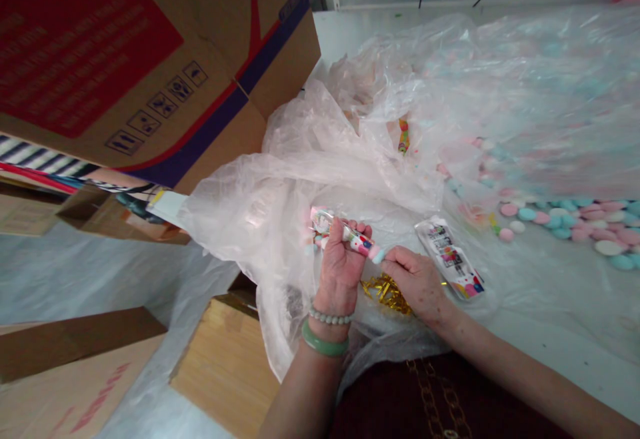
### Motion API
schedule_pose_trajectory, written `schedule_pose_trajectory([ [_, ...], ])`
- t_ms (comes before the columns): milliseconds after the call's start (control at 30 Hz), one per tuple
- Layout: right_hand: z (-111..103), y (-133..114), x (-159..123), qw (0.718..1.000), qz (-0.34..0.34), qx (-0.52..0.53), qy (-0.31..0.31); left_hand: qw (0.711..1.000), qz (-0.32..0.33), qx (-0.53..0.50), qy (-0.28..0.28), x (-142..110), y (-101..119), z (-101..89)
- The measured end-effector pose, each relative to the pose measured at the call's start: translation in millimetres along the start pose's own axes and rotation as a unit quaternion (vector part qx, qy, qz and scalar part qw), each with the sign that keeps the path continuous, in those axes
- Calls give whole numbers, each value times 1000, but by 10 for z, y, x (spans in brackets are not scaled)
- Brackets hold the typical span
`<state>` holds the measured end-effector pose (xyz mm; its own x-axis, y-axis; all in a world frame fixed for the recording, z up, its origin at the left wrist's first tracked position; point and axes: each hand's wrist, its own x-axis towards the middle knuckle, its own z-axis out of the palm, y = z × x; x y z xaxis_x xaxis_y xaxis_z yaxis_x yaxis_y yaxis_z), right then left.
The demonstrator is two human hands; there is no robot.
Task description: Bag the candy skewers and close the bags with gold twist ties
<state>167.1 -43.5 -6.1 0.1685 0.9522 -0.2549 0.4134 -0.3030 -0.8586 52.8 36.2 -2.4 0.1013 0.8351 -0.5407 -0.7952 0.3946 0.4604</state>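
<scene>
My left hand is closed around a small printed clear candy bag, holding it at a slant above the plastic sheeting. Pink and blue candies show at the bag's lower right end. There my right hand has its thumb and fingers pinched together at the bag's end; the exact contact is hard to make out. Under the hands lies a bunch of gold twist ties. Right of them sits a stack of flat printed bags. A few more candies lie beside my left hand.
Many pink, blue and white candies spread at the right, partly under a large clear plastic sheet. A big cardboard box leans in at the upper left. Lower left, a carton stands below table level.
</scene>
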Motion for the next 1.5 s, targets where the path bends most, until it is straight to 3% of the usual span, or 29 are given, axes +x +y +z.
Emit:
schedule_pose_trajectory([
  [167, 2, 5, 15, 1000, 11, 19, 1, 999, 15, 18, -30, -34, -67, -1],
  [300, 5, 14, 40, 992, 42, 117, -3, 996, 0, 74, -49, -69, -156, -1],
  [367, 13, 35, 53, 974, 76, 211, -21, 993, -14, 97, -69, -89, -191, 0],
  [467, 26, 79, 81, 922, 139, 356, -64, 990, -24, 106, -90, -113, -222, 3],
  [567, 10, 105, 100, 884, 181, 415, -114, 989, -32, 110, -92, -111, -219, 7],
  [667, -62, 105, 76, 919, 156, 341, -118, 994, -14, 90, -55, -75, -167, 9],
  [767, -154, 111, 22, 977, 94, 175, -75, 996, 18, 85, -5, -35, -100, 4],
  [833, -179, 114, 3, 993, 60, 86, -50, 995, 20, 97, 4, -31, -97, 0],
  [1100, -34, -47, 35, 997, 5, 71, 14, 995, 9, 82, -58, -186, -271, 9],
  [1233, -98, -87, -61, 996, -46, 46, 62, 977, -33, 174, -116, -333, -211, -5],
  [1333, -136, -73, -153, 992, -95, 15, 79, 970, -67, 202, -119, -430, -198, -29],
  [1500, -147, 29, -285, 978, -112, -73, 161, 950, -30, 278, -139, -598, -240, -49],
])
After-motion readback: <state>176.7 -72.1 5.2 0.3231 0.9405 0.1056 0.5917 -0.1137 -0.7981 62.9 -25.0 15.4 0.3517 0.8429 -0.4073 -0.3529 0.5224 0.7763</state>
